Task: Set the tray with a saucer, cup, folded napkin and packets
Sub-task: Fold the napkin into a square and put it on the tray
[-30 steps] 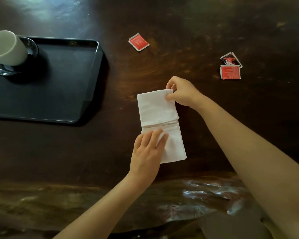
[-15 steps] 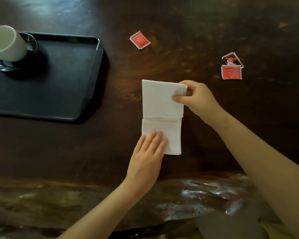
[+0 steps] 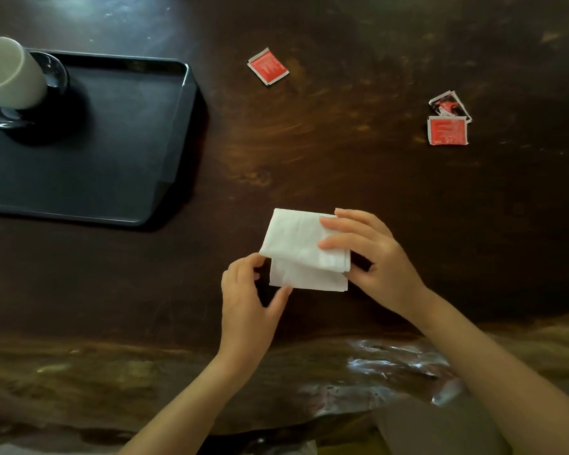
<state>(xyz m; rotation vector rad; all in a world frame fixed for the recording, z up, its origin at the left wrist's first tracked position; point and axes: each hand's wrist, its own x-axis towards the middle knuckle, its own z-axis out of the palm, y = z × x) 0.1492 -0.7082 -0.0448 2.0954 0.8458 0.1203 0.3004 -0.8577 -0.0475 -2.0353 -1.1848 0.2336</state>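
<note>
A white paper napkin lies on the dark wooden table, its far half folded over the near half. My right hand presses the folded flap from the right, fingers on top. My left hand pinches the napkin's near left corner. A black tray sits at the left, with a white cup on a glass saucer in its far left corner. One red packet lies beyond the napkin. Two more packets lie at the far right.
The table's rough, glossy front edge runs below my forearms. Bare dark tabletop separates the tray, the napkin and the packets.
My right hand has carried the napkin's far half toward me and laid it over the near half. My left hand shifted from pressing flat to pinching the left corner.
</note>
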